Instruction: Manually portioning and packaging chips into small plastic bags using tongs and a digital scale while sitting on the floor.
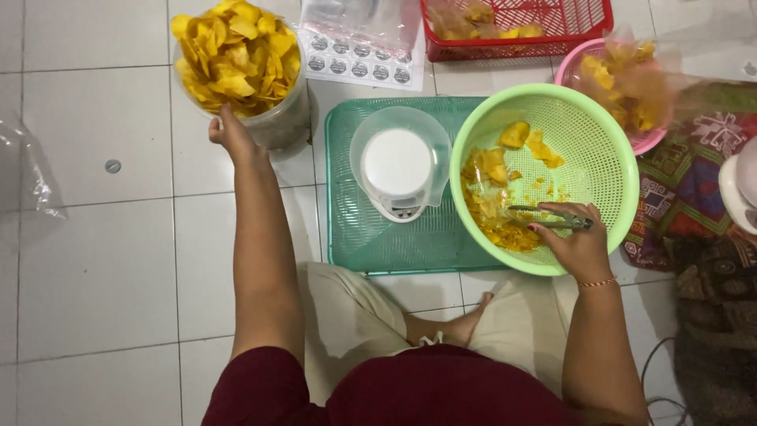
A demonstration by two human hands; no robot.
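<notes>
Upper left, the jar (272, 118) is heaped with chips; left hand (230, 132) clamped on its base. Right hand (574, 241) grips tongs (552, 218) in the nearly emptied colander (607, 150).

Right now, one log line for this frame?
left hand: gripping chip-filled jar | right hand: holding tongs in green colander | scale: bare
</notes>
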